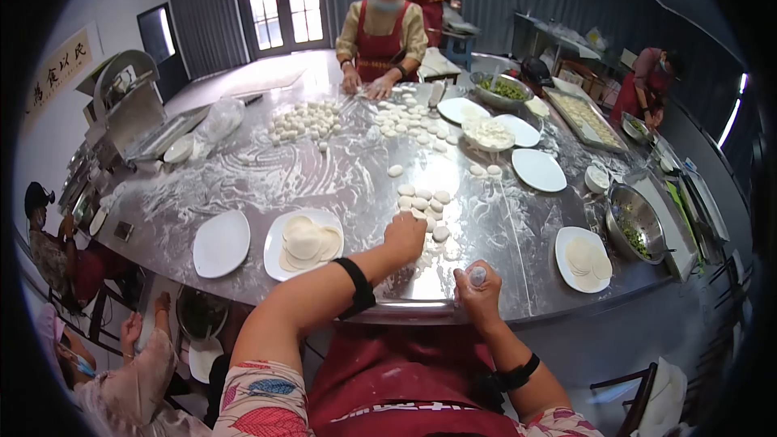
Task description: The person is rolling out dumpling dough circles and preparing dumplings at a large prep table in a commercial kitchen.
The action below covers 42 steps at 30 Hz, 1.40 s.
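My left hand (pixel 406 237) reaches over the floured steel table at the near edge of a group of flattened dough pieces (pixel 422 203). Its fingers curl down and inward; whatever they pinch is hidden behind the knuckles. To the right and closer to my body, my right hand (pixel 479 298) is wrapped round a floury rolling pin (pixel 477 276), whose rounded end shows above the fist. Left of my left forearm, a white plate (pixel 273 260) carries a stack of thin round dough wrappers (pixel 306 243).
An empty-looking white plate (pixel 221 244) lies at left. At right are a plate of wrappers (pixel 588 262) and a steel bowl of green filling (pixel 634 222). Across the table, a co-worker (pixel 387 40) handles dough near many small dough lumps (pixel 304 122). Other people sit or stand around.
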Motion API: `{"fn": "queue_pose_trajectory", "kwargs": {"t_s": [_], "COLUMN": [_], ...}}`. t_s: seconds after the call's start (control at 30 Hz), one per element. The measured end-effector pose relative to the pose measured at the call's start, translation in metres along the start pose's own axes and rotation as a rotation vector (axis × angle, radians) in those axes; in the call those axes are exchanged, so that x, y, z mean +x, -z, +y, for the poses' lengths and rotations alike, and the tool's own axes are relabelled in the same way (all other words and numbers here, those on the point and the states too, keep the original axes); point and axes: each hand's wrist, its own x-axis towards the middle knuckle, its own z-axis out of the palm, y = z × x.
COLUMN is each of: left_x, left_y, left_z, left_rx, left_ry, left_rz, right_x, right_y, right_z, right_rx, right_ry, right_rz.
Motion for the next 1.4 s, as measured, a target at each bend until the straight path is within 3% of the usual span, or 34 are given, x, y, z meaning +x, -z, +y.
{"fn": "queue_pose_trajectory", "kwargs": {"t_s": [0.23,0.37,0.47,0.57,0.67,0.87,1.03,1.13,1.23,1.27,1.4], "left_x": [-0.001,-0.002,-0.016,-0.034,-0.046,-0.057,-0.056,-0.051,-0.064,-0.069,-0.069], "left_y": [0.01,0.007,0.018,0.004,0.001,0.008,0.007,0.01,0.003,0.002,0.009], "left_z": [-0.014,-0.034,-0.033,-0.035,-0.025,-0.021,-0.003,-0.01,-0.018,-0.019,-0.004], "left_rx": [-0.103,-0.143,-0.325,-0.823,-0.611,-0.486,-0.416,-0.436,-0.533,-0.623,-0.435], "left_ry": [0.156,0.06,0.004,-0.097,-0.14,-0.132,-0.169,-0.21,-0.052,0.003,-0.065], "left_rz": [-0.196,-0.233,-0.216,-0.396,-0.369,-0.361,-0.354,-0.45,-0.284,-0.317,-0.218], "right_x": [-0.001,0.0,-0.002,-0.005,0.002,0.005,0.039,0.031,0.006,0.01,0.044], "right_y": [0.0,0.0,0.001,0.001,-0.003,-0.001,-0.016,-0.009,0.002,0.001,-0.019], "right_z": [-0.002,0.003,-0.003,-0.003,-0.004,0.002,-0.004,0.003,0.007,0.009,0.003], "right_rx": [0.063,0.022,0.024,0.048,0.047,0.064,-0.123,-0.048,0.011,-0.029,-0.176], "right_ry": [-0.054,-0.016,-0.03,-0.032,-0.077,-0.016,0.079,-0.002,0.002,-0.004,0.07], "right_rz": [-0.002,0.007,0.004,0.002,0.015,-0.031,0.022,-0.032,-0.04,-0.026,0.059]}}
